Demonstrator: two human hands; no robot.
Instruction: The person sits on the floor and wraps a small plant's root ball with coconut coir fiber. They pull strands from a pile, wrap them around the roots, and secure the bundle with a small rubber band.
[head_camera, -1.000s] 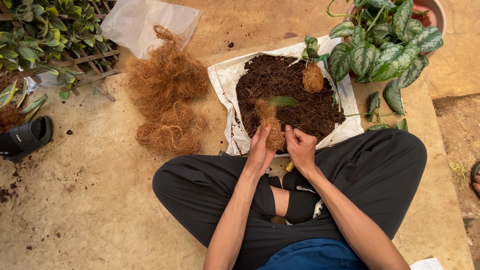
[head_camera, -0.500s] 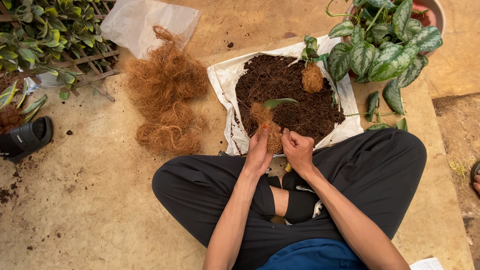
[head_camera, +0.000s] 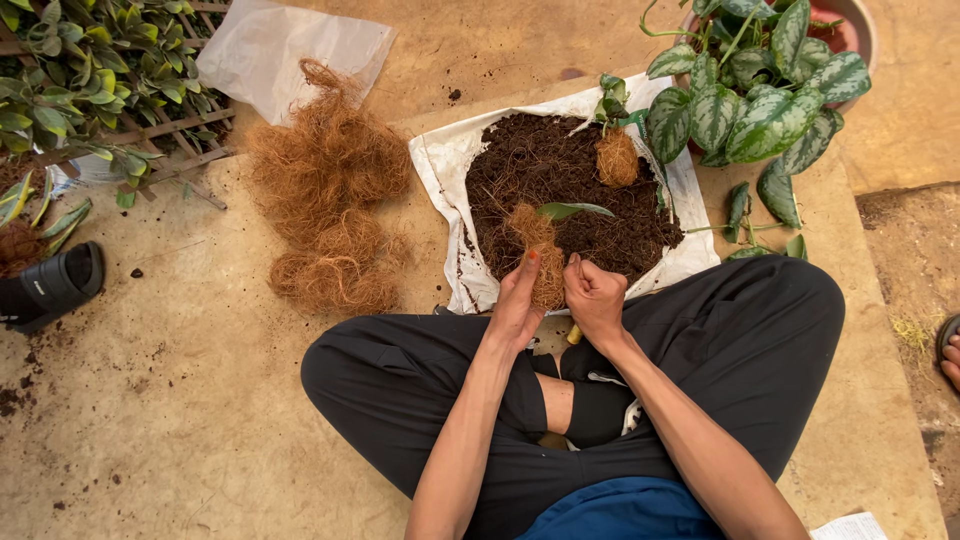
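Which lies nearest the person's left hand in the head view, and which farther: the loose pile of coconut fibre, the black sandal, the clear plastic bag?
From the left hand, which holds a fibre-wrapped cutting:
1. Loose pile of coconut fibre, on the floor to its left.
2. Clear plastic bag, beyond the pile, toward the top.
3. Black sandal, at the far left edge.

Both hands clasp a fibre-wrapped cutting — over a soil heap.

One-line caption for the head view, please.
Both hands, left hand and right hand, hold a coir-wrapped cutting over soil.
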